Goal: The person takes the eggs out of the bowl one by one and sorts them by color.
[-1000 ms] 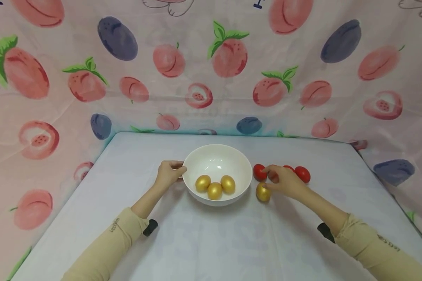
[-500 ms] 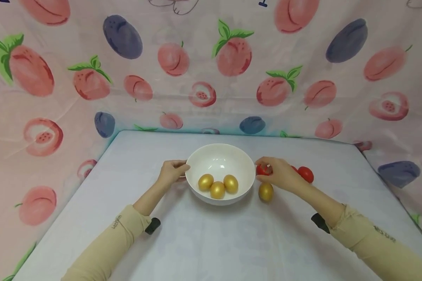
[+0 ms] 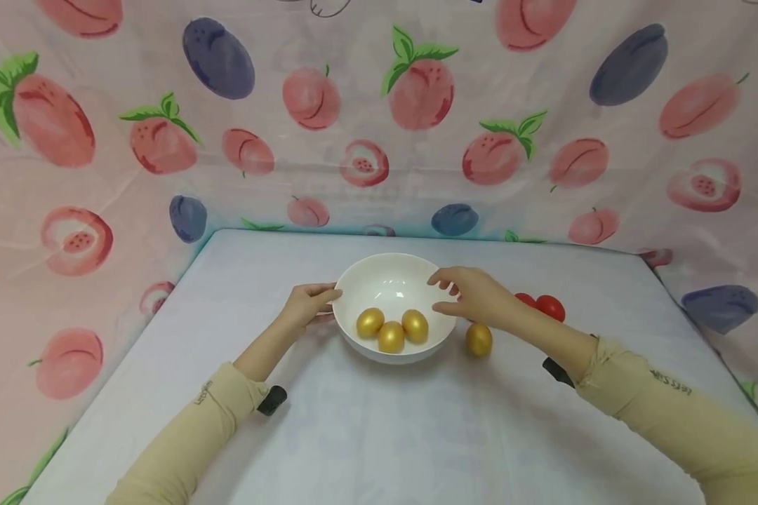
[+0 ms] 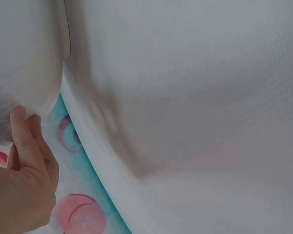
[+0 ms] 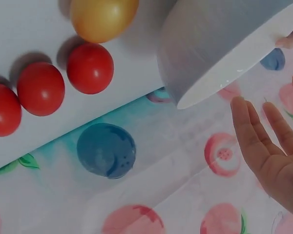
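A white bowl [image 3: 379,277] stands mid-table with three golden eggs [image 3: 391,337] inside. My left hand [image 3: 307,305] holds the bowl's left rim, thumb on the edge and fingers against the outer wall. Over the bowl's right rim is my right hand [image 3: 474,294], thumb and fingers spread apart, nothing between them. Just right of the bowl lies another golden egg [image 3: 479,340]. Three small red egg-shaped pieces [image 5: 90,68] lie in a row in the right wrist view; the head view shows two of them, and my right hand and forearm overlap that area.
A white cloth covers the table [image 3: 379,428]. Behind it and along both sides hangs a fruit-print curtain [image 3: 366,105]. Dark straps [image 3: 271,400] show at both cuffs.
My right hand has moved from the red pieces and golden egg leftward and up to the bowl's right rim, its fingers spreading. The left hand keeps its hold on the bowl.
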A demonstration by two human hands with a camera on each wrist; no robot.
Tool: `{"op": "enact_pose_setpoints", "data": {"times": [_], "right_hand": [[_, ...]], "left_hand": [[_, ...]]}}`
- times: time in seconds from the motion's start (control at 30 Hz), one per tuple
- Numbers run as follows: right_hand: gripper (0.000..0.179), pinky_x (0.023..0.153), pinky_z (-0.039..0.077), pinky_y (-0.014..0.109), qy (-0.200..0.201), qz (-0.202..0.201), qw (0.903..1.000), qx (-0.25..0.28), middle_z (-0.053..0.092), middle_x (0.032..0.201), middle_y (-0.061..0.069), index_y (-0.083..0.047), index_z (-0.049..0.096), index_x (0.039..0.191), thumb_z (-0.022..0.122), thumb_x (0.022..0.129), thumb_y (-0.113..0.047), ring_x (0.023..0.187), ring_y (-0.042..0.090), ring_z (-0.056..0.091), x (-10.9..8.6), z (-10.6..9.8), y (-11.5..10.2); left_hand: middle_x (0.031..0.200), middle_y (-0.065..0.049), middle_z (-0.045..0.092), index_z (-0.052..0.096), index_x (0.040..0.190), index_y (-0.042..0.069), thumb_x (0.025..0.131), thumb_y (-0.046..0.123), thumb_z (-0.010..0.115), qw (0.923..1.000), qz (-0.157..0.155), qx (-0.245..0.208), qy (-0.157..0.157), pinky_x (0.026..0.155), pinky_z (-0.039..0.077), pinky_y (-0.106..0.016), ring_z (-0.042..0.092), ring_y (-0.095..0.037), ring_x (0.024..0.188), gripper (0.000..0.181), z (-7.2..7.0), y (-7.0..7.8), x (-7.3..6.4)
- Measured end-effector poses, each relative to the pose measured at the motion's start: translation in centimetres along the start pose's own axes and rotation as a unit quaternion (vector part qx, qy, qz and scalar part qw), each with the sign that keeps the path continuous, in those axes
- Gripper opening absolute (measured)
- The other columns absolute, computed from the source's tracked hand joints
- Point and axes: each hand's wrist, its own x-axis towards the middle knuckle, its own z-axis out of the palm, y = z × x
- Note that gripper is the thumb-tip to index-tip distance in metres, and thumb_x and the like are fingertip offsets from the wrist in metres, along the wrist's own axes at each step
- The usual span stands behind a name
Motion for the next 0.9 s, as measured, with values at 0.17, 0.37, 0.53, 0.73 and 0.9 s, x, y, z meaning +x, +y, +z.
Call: {"op": "enact_pose_setpoints", "data": {"times": [0.17, 0.37, 0.53, 0.73, 0.9], "right_hand": [[0.039, 0.082, 0.057, 0.036, -0.009, -0.032, 0.999, -0.031, 0.065, 0.108, 0.015, -0.005, 0.061, 0.119, 0.069, 0.086, -0.023, 0.098, 0.029, 0.058, 1.5, 0.0, -0.6], [0.037, 0.083, 0.057, 0.037, -0.024, -0.078, 0.995, -0.058, 0.066, 0.105, 0.017, -0.003, 0.061, 0.116, 0.07, 0.085, -0.021, 0.095, 0.03, 0.061, 3.5, 0.3, -0.6], [0.038, 0.085, 0.057, 0.037, -0.049, -0.084, 0.9934, -0.061, 0.065, 0.108, 0.018, -0.003, 0.061, 0.117, 0.071, 0.085, -0.022, 0.097, 0.032, 0.061, 5.1, 0.4, -1.3], [0.038, 0.085, 0.057, 0.033, -0.092, -0.091, 0.99, -0.056, 0.064, 0.111, 0.017, -0.005, 0.061, 0.118, 0.071, 0.085, -0.022, 0.096, 0.028, 0.059, 7.0, 0.5, -1.9], [0.038, 0.086, 0.056, 0.034, -0.129, -0.117, 0.9826, -0.064, 0.063, 0.112, 0.019, -0.002, 0.061, 0.117, 0.07, 0.085, -0.02, 0.094, 0.028, 0.06, 8.5, 0.5, -2.6]], "left_hand": [[0.132, -0.023, 0.054, 0.051, 0.132, -0.001, 0.092, 0.017, 0.06, 0.9999, 0.001, -0.012, -0.008, 0.073, 0.059, -0.022, 0.066, -0.008, 0.078, 0.045, -0.1, 0.0, -0.1], [0.132, -0.023, 0.054, 0.052, 0.132, -0.001, 0.092, 0.016, 0.061, 0.9999, 0.004, -0.014, -0.01, 0.073, 0.059, -0.023, 0.066, -0.008, 0.079, 0.045, -0.1, 0.0, -0.2], [0.131, -0.023, 0.055, 0.052, 0.132, -0.001, 0.092, 0.017, 0.061, 0.9998, 0.001, -0.019, -0.007, 0.074, 0.06, -0.024, 0.067, -0.009, 0.079, 0.045, -0.1, 0.0, -0.2], [0.131, -0.022, 0.055, 0.053, 0.131, 0.0, 0.092, 0.016, 0.061, 0.9999, -0.005, -0.016, -0.003, 0.076, 0.059, -0.025, 0.068, -0.014, 0.084, 0.044, -0.1, 0.0, -0.2], [0.124, -0.018, 0.061, 0.056, 0.128, 0.0, 0.09, 0.018, 0.064, 0.9998, 0.007, -0.015, -0.009, 0.079, 0.059, -0.03, 0.069, -0.021, 0.094, 0.043, -0.3, -0.1, -0.2]]}}
